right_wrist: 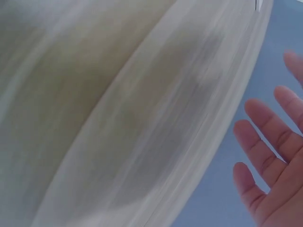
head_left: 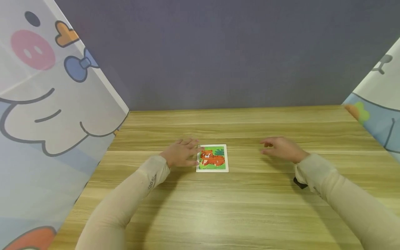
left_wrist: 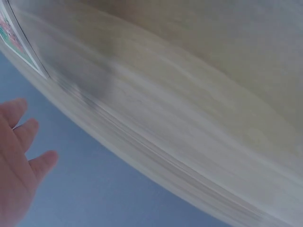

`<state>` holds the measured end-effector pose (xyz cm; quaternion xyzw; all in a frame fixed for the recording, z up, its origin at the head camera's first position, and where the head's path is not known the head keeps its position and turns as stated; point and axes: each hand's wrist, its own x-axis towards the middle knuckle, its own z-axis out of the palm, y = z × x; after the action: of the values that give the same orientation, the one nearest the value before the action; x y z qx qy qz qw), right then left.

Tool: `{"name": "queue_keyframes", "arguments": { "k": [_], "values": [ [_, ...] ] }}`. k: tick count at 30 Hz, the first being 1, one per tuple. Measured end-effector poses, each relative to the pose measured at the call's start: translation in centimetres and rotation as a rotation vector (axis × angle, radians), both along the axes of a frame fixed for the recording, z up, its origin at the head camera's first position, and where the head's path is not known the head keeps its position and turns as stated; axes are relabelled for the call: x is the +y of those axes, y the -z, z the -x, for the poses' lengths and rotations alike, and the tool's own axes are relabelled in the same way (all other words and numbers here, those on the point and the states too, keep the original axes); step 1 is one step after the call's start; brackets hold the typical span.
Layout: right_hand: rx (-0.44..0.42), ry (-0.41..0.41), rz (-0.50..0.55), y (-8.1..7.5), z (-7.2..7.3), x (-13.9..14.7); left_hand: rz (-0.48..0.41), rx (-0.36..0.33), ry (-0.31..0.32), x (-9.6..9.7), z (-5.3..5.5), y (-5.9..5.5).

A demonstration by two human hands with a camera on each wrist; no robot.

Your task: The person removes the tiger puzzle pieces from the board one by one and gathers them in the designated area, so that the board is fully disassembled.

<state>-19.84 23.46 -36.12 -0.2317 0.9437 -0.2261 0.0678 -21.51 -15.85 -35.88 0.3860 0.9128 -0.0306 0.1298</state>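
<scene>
A square tiger picture (head_left: 214, 162) with a white border lies flat on the wooden table. It shows an orange striped tiger on green. My left hand (head_left: 181, 152) hovers at its left side, fingers spread, and the fingertips overlap the white border in the head view. The left wrist view has a corner of the picture (left_wrist: 21, 45) at its top left, with the hand (left_wrist: 14, 165) below it, holding nothing. Off to the right of the picture, my right hand (head_left: 282, 148) is raised over the table, its relaxed fingers pointing left. In the right wrist view that hand (right_wrist: 279, 151) grips nothing.
The wooden table (head_left: 215, 208) meets a dark grey panel (head_left: 231, 55) at its far edge. Cartoon-printed sheets stand on the left (head_left: 56, 111) and the right (head_left: 384, 90). A small black object (head_left: 300, 183) shows under the right wrist.
</scene>
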Motion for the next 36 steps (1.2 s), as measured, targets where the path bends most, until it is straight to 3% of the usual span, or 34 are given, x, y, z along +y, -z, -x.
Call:
{"name": "queue_keyframes", "arguments": {
  "k": [7, 18, 26, 36],
  "values": [
    [-0.027, -0.022, -0.061, 0.2, 0.4, -1.8, 0.083, 0.025, 0.018, 1.1, 0.1, 0.2],
    [-0.036, -0.008, -0.129, 0.0, 1.4, -4.4, 0.225, -0.013, 0.017, 2.1, -0.3, 0.1],
    [-0.054, -0.043, 0.002, 0.8, 2.3, -5.8, 0.218, -0.027, 0.029, 2.7, -0.2, 0.2],
    [-0.195, 0.018, 0.143, 1.6, 3.0, -7.1, 0.245, -0.062, 0.048, 4.1, 0.1, 0.5]
  ]
}}
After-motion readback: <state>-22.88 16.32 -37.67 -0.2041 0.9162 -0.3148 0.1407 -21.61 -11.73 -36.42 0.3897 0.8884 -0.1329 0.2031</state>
